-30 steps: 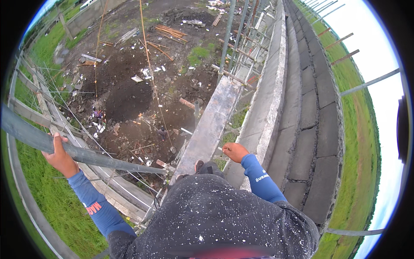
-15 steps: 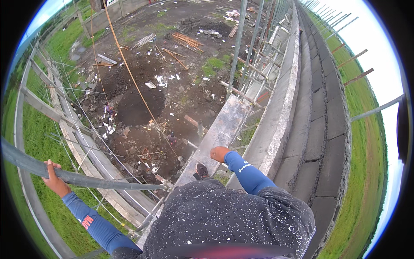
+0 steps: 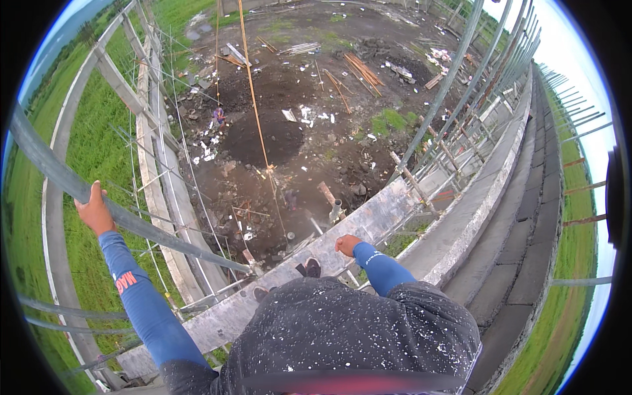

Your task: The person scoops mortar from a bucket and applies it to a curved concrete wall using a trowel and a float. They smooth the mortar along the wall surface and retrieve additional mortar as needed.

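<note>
My left hand (image 3: 95, 210) is wrapped round a grey metal scaffold pole (image 3: 158, 239) that rises on my left side. Over the walkway plank (image 3: 368, 220), my right hand (image 3: 346, 245) hangs with its fingers curled in; whether anything is inside them is hidden. It touches neither the plank nor the concrete ledge (image 3: 455, 253) to its right. My shoes (image 3: 312, 266) stand on the plank, which is pale and stained. Blue sleeves cover both forearms.
Far below lies a dirt yard (image 3: 263, 138) with rubble, timber stacks (image 3: 364, 71) and a person (image 3: 219, 116). Upright scaffold poles (image 3: 447, 85) line the plank ahead. Rows of grey blocks (image 3: 503, 263) run along the right. An orange rope (image 3: 252, 85) hangs ahead; a concrete frame (image 3: 59, 151) stands left.
The view has turned left, so the yard and plank appear further right. My left hand keeps its grip on the pole. My right hand stays curled above the plank.
</note>
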A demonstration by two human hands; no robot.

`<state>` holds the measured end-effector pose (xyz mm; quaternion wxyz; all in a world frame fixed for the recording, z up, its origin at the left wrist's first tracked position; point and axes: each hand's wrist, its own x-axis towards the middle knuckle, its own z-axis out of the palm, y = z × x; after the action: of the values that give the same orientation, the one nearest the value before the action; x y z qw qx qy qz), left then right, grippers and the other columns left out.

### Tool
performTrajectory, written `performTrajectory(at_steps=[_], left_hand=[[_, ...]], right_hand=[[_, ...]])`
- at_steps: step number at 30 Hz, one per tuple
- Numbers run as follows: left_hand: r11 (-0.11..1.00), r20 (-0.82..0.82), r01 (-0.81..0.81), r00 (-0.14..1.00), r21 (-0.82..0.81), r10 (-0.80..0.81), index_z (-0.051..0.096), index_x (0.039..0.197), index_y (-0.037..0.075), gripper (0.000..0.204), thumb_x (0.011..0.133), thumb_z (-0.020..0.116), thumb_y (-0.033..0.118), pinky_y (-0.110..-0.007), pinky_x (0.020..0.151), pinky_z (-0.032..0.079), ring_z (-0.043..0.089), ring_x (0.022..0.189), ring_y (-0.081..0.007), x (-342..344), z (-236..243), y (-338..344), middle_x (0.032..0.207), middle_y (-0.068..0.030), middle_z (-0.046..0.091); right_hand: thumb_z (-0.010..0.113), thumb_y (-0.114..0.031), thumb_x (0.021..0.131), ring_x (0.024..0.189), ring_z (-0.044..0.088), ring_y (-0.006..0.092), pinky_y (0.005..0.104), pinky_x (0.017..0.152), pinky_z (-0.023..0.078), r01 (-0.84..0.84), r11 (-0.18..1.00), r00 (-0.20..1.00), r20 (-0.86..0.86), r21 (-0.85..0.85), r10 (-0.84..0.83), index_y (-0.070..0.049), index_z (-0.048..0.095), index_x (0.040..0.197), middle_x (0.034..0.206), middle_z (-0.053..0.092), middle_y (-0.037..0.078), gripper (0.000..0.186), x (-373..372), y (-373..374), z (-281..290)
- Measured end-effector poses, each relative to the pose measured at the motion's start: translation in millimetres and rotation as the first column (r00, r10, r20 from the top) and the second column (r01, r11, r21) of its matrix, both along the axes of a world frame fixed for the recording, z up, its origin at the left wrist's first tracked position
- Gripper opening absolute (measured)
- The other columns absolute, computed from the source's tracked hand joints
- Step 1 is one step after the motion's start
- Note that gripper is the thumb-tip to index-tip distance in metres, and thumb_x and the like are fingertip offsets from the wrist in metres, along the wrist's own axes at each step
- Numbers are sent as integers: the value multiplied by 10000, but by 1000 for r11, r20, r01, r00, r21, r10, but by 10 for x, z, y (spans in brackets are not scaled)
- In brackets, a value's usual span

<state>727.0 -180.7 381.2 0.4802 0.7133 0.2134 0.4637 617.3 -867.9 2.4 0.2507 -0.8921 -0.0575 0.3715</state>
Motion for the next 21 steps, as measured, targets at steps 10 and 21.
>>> performTrajectory(at_steps=[10,21], left_hand=[[998,38,-63,997,15,62,594,1195,-63,485,862,819,208,-336,652,517,657,715,-164,41,60,-216,899,-95,695],[991,5,-114,994,69,114,572,1252,-102,602,837,846,238,-369,744,545,680,794,-221,41,33,-214,942,-133,709]], right_hand=[[535,-298,943,1035,694,424,513,941,540,-16,999,980,200,34,9,-71,758,996,1073,744,217,323,403,626,332],[612,-209,877,1046,699,417,489,948,544,277,930,951,205,-241,-230,-71,758,986,1045,748,230,229,-148,235,-76]])
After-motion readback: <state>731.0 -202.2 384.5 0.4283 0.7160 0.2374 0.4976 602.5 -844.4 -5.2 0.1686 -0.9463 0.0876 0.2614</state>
